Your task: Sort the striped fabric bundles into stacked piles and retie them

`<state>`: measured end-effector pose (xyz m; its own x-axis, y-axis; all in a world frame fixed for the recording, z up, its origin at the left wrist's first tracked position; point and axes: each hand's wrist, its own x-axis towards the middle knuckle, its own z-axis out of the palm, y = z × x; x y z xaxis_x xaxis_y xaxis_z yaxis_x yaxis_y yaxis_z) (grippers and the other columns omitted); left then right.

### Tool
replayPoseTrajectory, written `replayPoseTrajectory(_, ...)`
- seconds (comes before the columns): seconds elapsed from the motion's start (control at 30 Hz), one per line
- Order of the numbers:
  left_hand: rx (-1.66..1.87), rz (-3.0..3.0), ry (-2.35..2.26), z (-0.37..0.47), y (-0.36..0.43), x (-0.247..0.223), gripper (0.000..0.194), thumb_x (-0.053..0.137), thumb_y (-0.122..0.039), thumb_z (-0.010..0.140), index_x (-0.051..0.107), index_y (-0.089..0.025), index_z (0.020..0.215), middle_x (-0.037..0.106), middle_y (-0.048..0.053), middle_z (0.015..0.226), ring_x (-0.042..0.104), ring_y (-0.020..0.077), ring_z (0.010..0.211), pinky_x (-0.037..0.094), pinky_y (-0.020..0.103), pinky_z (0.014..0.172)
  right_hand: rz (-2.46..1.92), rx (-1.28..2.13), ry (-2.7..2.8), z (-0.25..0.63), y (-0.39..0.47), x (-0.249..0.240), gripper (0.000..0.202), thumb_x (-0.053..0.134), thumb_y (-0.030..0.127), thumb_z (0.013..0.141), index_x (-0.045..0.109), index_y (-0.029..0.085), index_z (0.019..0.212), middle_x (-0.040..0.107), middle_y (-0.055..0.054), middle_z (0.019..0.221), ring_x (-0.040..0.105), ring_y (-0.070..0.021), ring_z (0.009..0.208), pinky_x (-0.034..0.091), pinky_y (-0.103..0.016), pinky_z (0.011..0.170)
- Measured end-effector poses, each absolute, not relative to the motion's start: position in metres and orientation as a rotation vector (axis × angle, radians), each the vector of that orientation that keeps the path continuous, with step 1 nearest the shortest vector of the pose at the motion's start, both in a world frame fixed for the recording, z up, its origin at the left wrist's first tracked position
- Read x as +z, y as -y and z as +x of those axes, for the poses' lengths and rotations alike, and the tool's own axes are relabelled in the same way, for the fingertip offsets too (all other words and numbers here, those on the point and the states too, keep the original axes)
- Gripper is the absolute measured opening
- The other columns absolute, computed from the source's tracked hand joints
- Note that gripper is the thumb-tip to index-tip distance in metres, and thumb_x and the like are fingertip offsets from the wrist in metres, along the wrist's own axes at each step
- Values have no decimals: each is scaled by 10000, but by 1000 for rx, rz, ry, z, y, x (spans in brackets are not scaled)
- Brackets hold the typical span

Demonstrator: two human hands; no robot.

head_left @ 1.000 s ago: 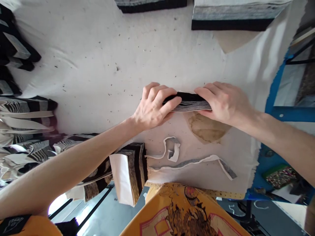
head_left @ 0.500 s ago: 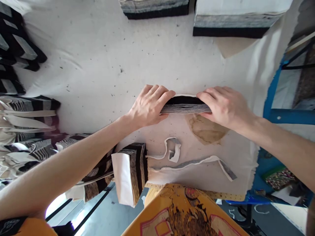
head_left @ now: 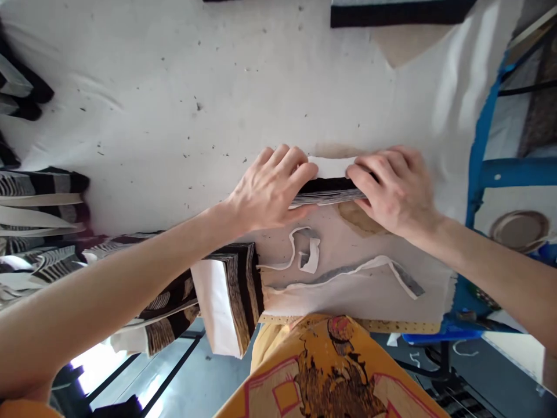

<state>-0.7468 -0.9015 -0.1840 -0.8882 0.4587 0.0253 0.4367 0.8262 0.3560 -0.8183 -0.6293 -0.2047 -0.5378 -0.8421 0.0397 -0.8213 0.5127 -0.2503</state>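
Observation:
A stack of thin fabric layers, black above and grey-and-white striped at the near edge, lies between my two hands. Its far side shows a white top piece. My left hand is closed round the stack's left end, with the thumb at the near edge. At the right end, my right hand grips the stack in the same way, fingers over the far side. Both palms hide the ends of the stack.
Loose white strips lie nearer my body. A folded black-and-white stack stands at the table's near edge. More striped bundles are at the left. Another stack sits at the far right, beside a blue frame.
The view has shifted, so the far stacks sit higher in the picture. More of the white piece shows at the far side of the held stack. Both hands still grip it.

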Motion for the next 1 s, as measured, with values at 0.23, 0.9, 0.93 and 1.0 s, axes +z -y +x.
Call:
replayPoseTrajectory(0.23, 436, 811, -2883, -774, 891, -186, 414, 655, -527, 916, 550, -211, 1163, 596, 136, 1169, 610, 341, 1077, 552, 478, 806, -1428, -257, -2709, -811, 634, -200, 349, 478, 207, 993, 544, 210, 1336, 634, -136, 1265, 586, -333, 1135, 443, -557, 1001)
replayPoseTrajectory(0.9, 744, 764, -2808, -809, 915, -191, 399, 571, -528, 908, 701, -216, 1122, 679, 31, 936, 686, 249, 925, 544, 431, 840, -1361, -334, -2671, -834, 642, -180, 616, 648, 478, 944, 488, 162, 1448, 633, -195, 1316, 612, -387, 1180, 470, -551, 1007)
replayPoseTrajectory(0.93, 746, 755, -2819, -809, 915, -192, 386, 573, -518, 906, 700, -224, 1122, 683, 32, 938, 685, 252, 931, 545, 429, 845, -1332, -382, -2671, -835, 644, -178, 604, 631, 504, 953, 504, 170, 1439, 645, -185, 1301, 618, -374, 1167, 479, -532, 993)
replayPoseTrajectory(1.0, 730, 740, -2832, -809, 915, -195, 354, 580, -475, 903, 693, -238, 1141, 691, 37, 959, 681, 259, 953, 544, 427, 866, -1275, -458, -2657, -841, 650, -174, 522, 595, 503, 973, 569, 170, 1373, 677, -164, 1246, 640, -342, 1108, 505, -477, 917)
